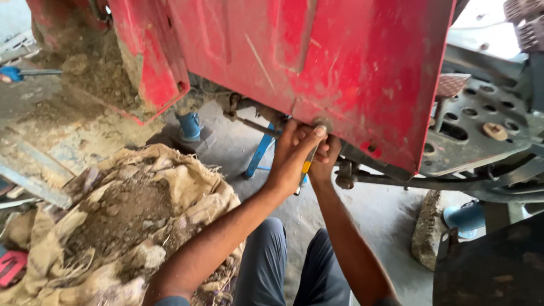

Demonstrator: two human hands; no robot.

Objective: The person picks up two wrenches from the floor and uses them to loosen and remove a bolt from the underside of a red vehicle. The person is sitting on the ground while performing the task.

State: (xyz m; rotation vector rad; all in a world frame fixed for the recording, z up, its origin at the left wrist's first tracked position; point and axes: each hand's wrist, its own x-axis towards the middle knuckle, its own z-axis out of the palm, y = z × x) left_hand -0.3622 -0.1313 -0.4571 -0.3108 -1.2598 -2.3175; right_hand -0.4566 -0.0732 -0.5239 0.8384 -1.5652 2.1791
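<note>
Left hand (294, 150) is curled shut around the yellow-handled tool (306, 167) at frame centre, thumb pressed on the bolt (322, 122) at the lower edge of the red panel (317, 62). Your right hand (326, 161) sits behind it; its grip is hidden. That tool looks stiff, light, probably greasy; grip the handle.

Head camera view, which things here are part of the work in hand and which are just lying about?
In use:
left hand
right hand
yellow-banded metal hand tool
dented red sheet-metal panel

Lying about:
dirt-filled burlap sack
blue metal jack stand
rough grey stone block
</note>
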